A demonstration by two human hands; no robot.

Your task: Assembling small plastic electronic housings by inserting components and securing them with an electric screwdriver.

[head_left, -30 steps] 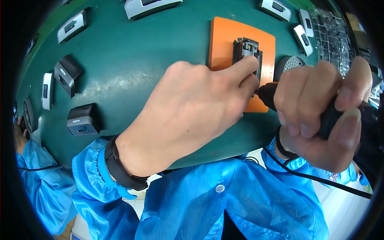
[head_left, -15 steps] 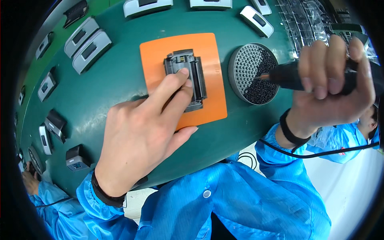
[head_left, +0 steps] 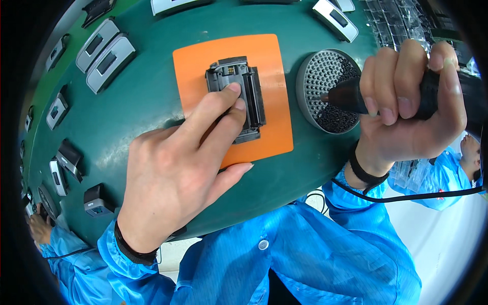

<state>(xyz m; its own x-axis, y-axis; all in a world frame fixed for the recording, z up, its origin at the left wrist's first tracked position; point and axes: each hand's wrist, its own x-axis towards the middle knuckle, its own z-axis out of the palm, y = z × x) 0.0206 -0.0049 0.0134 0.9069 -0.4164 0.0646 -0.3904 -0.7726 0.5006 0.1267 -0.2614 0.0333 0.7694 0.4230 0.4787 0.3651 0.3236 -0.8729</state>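
Note:
My left hand [head_left: 175, 165] lies over a black plastic device housing [head_left: 251, 104] with small gold contacts and a long slot. Its index and middle fingertips press on the housing and steady it, while the thumb stretches out over the mat's near edge. Underneath is an orange mat [head_left: 277, 66]. My right hand [head_left: 412, 96] is closed round a black electric screwdriver [head_left: 351, 95], whose tip points left over a round grey tray [head_left: 303, 99]. Small black screws [head_left: 335, 118] fill the tray's right side, and its left side shows a grid of holes.
Silver-and-black device units [head_left: 109, 63] stand along the left and far parts of the green table [head_left: 137, 101]. Clear plastic trays [head_left: 394, 30] lie at the far right. A black cable [head_left: 417, 196] runs below my right wrist. Co-workers in blue [head_left: 437, 178] sit on both sides.
The screwdriver tip has shifted left, from the screw pile to the tray's hole grid. My left hand keeps its fingers on the housing. The view has moved slightly.

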